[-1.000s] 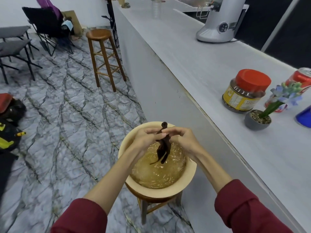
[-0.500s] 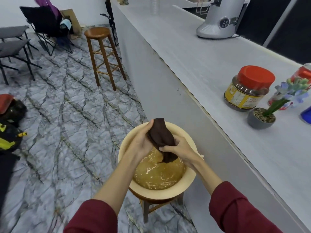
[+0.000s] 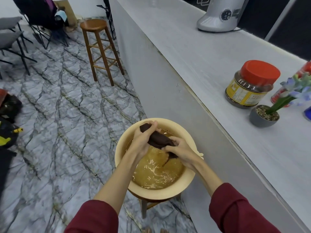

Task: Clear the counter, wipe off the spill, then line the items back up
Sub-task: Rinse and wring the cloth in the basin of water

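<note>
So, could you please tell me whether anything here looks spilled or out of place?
No spill shows on the counter. Only oddity: the basin of murky brown water sits balanced on a stool.

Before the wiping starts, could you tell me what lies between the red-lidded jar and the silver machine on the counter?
Nothing: the head view shows bare grey counter between jar and machine.

red can (image 3: 305, 76): cut by the right edge, partly behind the flowers (image 3: 299, 88)
blue object (image 3: 308, 113): only a sliver at the right edge, unidentifiable
grinder (image 3: 222, 14): top cropped
jar (image 3: 250, 86) label: print unreadable
cloth (image 3: 159, 140): ends hidden under the fingers (image 3: 170, 148)
stool (image 3: 144, 209) under basin (image 3: 121, 148): mostly hidden
</note>
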Tool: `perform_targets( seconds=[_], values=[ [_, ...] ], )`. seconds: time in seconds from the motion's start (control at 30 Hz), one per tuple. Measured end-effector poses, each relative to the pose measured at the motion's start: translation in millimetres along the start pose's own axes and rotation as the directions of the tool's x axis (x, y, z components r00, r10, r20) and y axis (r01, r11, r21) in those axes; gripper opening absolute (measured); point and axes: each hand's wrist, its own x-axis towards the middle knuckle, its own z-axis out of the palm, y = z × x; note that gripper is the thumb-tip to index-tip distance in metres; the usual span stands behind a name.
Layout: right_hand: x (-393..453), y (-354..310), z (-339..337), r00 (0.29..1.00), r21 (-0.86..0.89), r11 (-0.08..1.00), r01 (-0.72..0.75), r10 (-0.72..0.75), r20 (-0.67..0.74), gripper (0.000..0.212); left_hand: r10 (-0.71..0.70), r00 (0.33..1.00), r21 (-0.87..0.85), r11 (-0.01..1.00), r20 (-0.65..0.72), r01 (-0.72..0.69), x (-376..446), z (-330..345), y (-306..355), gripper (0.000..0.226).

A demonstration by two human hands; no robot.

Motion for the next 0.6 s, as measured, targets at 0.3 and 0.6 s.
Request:
perform_targets(
  seconds=[0.3, 0.6],
  values=[
    [11.7, -16.0, 10.7, 0.995, -0.323, 0.942, 0.094, -0.102, -0.007, 0.044, 0.13, 0.987, 0.292, 0.952, -0.096, -0.097, 2.1, 9.0, -11.4, 0.045],
    [16.7, -17.1, 13.3, 0.977, -0.445, 0.876, 0.186, -0.213, -0.012, 0.024, 0.144, 0.987, 0.311, 0.944, -0.074, -0.115, 0.9, 13.8, -8.7, 0.041]
  ],
)
